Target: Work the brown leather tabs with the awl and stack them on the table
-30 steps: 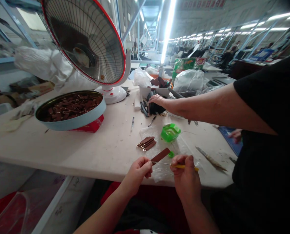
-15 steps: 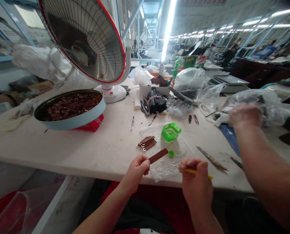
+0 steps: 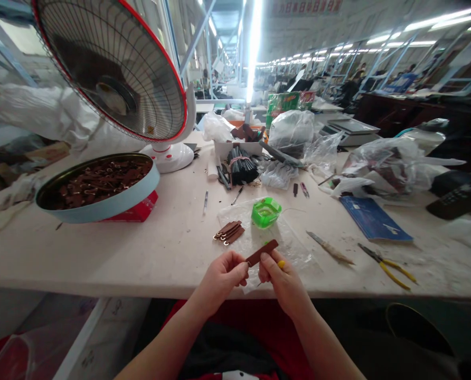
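Between my hands is a brown leather strap point(image 3: 262, 253), tilted up to the right above the table's front edge. My left hand point(image 3: 227, 272) pinches its lower left end, where a bit of metal shows. My right hand point(image 3: 279, 274) has thumb and fingers on the strap's right part, and the same hand keeps hold of a yellow-handled awl point(image 3: 281, 264), mostly hidden by the fingers. Just beyond lies a small pile of brown straps with metal hooks point(image 3: 229, 232). Next to it a green plastic tub point(image 3: 266, 212) stands on a clear plastic sheet point(image 3: 294, 248).
A round tin point(image 3: 101, 208) of brown hooked straps sits at left on a red box point(image 3: 140, 207), before a fan point(image 3: 116, 79). On the right lie a knife point(image 3: 330, 248), yellow-handled pliers point(image 3: 388, 264) and a blue booklet point(image 3: 374, 217). Plastic bags point(image 3: 386, 163) are farther back.
My right hand has moved left onto the strap, with the awl still in it. The other person's arm at right is gone from view, uncovering the booklet and pliers.
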Demonstrator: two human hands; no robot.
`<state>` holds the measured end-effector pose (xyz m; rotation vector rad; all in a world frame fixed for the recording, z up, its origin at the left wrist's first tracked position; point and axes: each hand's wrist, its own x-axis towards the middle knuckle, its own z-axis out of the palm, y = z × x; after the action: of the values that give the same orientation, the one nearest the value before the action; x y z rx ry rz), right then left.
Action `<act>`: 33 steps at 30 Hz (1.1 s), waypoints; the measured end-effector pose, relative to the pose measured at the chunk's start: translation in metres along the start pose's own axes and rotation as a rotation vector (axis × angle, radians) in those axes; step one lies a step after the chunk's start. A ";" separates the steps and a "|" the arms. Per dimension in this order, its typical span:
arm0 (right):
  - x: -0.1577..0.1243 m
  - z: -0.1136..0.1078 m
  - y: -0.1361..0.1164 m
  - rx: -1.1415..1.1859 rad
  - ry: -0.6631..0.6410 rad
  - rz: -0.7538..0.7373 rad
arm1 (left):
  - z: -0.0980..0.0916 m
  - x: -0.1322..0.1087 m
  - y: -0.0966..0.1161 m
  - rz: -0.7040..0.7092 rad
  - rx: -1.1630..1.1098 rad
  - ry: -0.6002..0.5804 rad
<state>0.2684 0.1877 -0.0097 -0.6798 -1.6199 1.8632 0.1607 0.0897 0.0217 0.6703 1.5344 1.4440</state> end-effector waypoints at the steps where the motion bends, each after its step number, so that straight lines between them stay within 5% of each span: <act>1: 0.000 -0.001 0.000 0.024 0.002 0.007 | 0.001 0.001 0.000 0.005 0.005 0.003; 18: -0.001 -0.018 -0.010 0.062 -0.028 0.009 | 0.030 0.010 0.013 0.065 0.120 0.018; 33: -0.015 -0.020 -0.017 -0.049 -0.037 0.038 | 0.041 0.008 -0.005 0.201 0.335 0.064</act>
<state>0.2941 0.1928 0.0040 -0.7049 -1.6930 1.8785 0.1941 0.1160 0.0179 1.0104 1.8226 1.3751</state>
